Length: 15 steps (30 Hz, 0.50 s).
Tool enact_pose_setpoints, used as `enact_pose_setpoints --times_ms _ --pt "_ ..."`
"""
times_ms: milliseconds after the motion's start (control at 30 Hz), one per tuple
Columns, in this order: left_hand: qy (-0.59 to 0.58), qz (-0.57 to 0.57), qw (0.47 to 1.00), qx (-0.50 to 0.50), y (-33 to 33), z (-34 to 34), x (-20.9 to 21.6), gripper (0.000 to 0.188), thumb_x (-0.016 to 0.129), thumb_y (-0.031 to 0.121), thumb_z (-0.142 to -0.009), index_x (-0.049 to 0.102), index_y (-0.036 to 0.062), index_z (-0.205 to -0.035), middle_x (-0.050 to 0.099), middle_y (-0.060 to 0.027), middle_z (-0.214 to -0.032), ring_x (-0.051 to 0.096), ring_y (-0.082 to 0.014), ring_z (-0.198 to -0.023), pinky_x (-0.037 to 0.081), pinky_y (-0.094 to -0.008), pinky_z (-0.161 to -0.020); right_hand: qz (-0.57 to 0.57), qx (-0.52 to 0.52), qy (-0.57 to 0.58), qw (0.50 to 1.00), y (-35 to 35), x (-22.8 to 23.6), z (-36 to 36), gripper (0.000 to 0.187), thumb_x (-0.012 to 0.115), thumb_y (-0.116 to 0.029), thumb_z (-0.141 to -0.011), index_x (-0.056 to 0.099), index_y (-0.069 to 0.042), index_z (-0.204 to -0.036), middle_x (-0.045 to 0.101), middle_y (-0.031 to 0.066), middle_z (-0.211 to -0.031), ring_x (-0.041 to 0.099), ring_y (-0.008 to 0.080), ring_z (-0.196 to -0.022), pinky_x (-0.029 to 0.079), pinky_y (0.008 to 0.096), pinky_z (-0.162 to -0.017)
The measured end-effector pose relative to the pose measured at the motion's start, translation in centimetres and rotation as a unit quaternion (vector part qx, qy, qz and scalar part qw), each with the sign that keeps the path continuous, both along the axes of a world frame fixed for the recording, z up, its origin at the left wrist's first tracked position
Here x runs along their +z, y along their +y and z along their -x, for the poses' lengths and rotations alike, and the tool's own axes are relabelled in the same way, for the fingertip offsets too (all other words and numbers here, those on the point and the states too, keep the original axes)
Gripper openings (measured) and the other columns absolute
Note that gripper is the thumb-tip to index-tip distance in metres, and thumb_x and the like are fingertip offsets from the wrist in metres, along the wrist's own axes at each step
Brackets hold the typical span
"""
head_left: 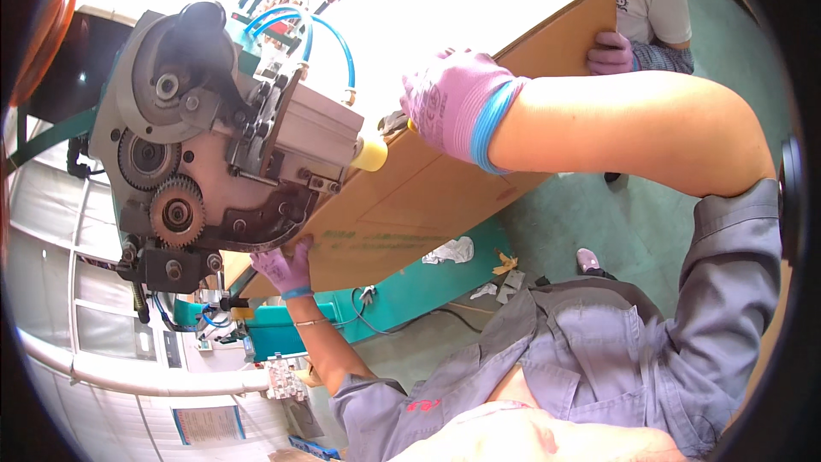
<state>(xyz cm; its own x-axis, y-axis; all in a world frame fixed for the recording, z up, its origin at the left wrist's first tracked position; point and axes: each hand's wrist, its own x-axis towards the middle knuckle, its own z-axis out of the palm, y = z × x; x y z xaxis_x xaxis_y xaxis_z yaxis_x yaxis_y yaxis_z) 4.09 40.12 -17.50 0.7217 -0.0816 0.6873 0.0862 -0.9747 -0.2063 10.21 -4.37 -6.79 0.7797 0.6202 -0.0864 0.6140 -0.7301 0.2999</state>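
A long brown cardboard box [402, 205], folded flat or nearly so, slants from beneath the machine head up toward the far right. My left hand [284, 270], in a purple glove, grips the box's near end just below the machine, its fingertips partly hidden there. My right hand [457, 103], gloved in purple with a blue cuff, is closed above the box's upper edge. A small dark and yellow piece shows beside its fingers, too little to name. The metal machine head [197, 137], with gears and a roller, stands close by on the left.
Across from me, a co-worker's gloved hand [611, 53] holds the box's far end. Blue air hoses [329, 30] arch over the machine. A yellow cylindrical tip [369, 154] juts toward the box. Below lies a green surface [385, 291] with crumpled white plastic [451, 250]; scraps [509, 278] lie nearby.
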Motion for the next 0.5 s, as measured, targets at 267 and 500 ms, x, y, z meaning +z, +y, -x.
enact_pose_setpoints --times_ms 267,500 --pt "-0.06 -0.045 0.996 -0.041 -2.1 -1.9 0.2 0.064 0.077 0.052 -0.066 0.061 0.0061 -0.108 0.057 -0.0156 -0.106 0.049 -0.0377 -0.099 0.037 -0.0509 -0.086 0.141 -0.048 0.125 0.981 0.8 3.2 -0.5 0.044 0.073 -0.015 -0.077 0.059 -0.008 -0.118 0.067 0.0104 -0.084 0.06 0.0163 -0.062 0.051 0.0297 -0.055" --pt "-0.04 -0.029 0.999 -0.006 -1.1 -0.3 0.0 0.058 0.075 0.046 -0.07 0.056 0.0041 -0.105 0.051 -0.0147 -0.101 0.047 -0.0371 -0.102 0.037 -0.0496 -0.089 -0.378 -0.266 0.417 0.783 0.0 3.7 -0.9 0.038 0.071 -0.014 -0.079 0.058 -0.008 -0.114 0.068 0.0119 -0.078 0.056 0.0127 -0.051 0.046 0.0264 -0.047"
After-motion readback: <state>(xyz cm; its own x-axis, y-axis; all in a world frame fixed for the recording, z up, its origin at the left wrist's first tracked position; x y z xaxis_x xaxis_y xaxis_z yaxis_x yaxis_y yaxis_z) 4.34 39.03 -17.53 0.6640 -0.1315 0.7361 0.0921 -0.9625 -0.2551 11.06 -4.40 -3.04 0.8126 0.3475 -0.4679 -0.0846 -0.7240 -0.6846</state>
